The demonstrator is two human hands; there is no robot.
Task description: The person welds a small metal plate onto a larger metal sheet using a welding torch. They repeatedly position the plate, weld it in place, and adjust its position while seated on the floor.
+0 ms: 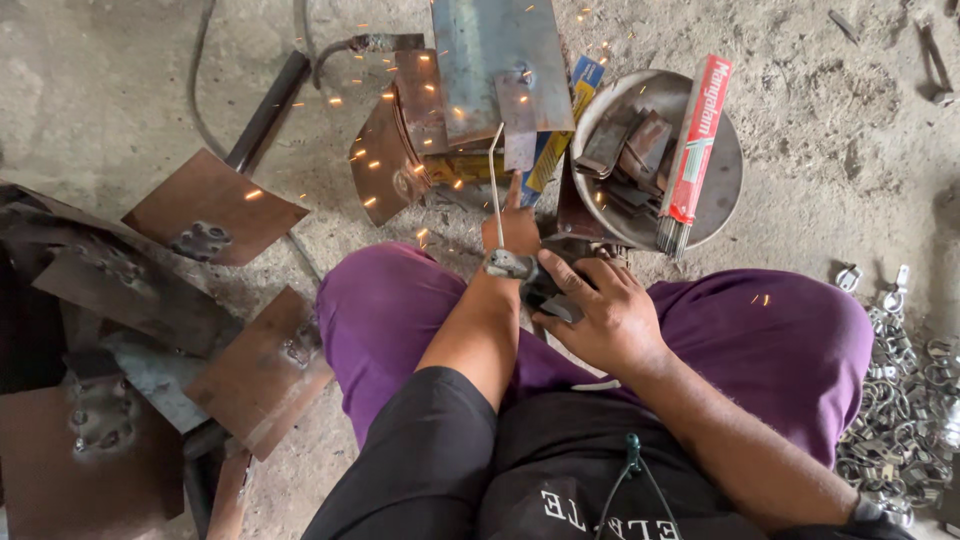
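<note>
Welding rod (494,180) in left hand (511,232) grip, right hand (600,315) on holder (545,290)

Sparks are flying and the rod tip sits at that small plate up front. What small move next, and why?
Probably keep the left hand steady and feed the welding rod slowly down into the small steel plate. Sparks scatter around that spot, so the arc looks lit, and the right hand braces the electrode holder from behind.
</note>
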